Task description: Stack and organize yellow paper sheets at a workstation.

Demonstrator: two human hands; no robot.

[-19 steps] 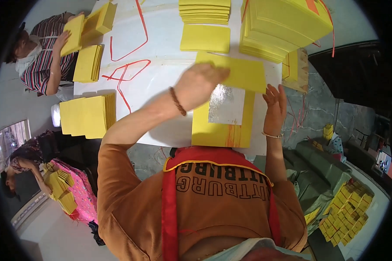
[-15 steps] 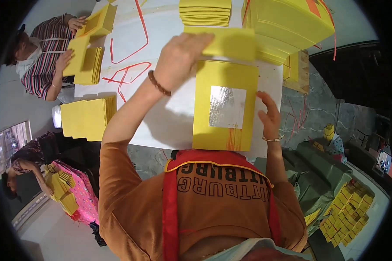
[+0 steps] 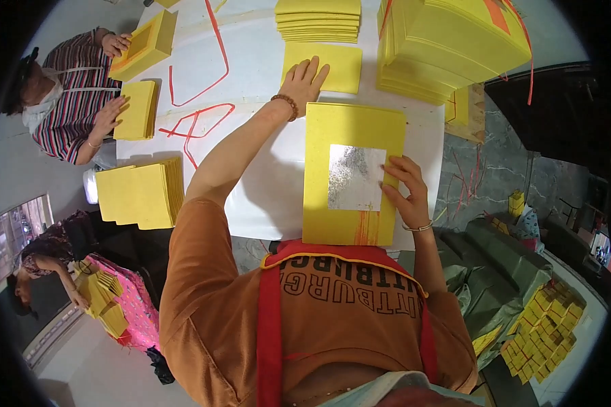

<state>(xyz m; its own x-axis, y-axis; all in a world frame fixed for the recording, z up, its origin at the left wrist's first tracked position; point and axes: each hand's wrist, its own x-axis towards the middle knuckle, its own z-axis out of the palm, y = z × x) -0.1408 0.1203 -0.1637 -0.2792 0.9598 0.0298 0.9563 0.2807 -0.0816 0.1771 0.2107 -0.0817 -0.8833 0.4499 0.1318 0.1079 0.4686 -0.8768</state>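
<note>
My left hand (image 3: 303,83) lies with spread fingers on a folded yellow paper (image 3: 343,68) beyond the stack before me. That stack of yellow paper sheets (image 3: 349,125) sits at the table's near edge. Its top sheet bears a shiny silver square (image 3: 354,178) and red streaks below it. My right hand (image 3: 409,190) rests at the stack's right side, fingers slightly curled and apart, the tips over the edge of the silver square. Neither hand grips anything that I can see.
A neat pile of folded yellow paper (image 3: 318,20) stands farther off, beside a large yellow stack (image 3: 448,47) at the far right. Red straps (image 3: 198,129) lie on the white table (image 3: 251,190). At left, a co-worker (image 3: 75,95) handles yellow paper near another pile (image 3: 139,193).
My left hand has laid the yellow paper down at the far side, left of where it was held. My right hand has moved down and inward onto the stack.
</note>
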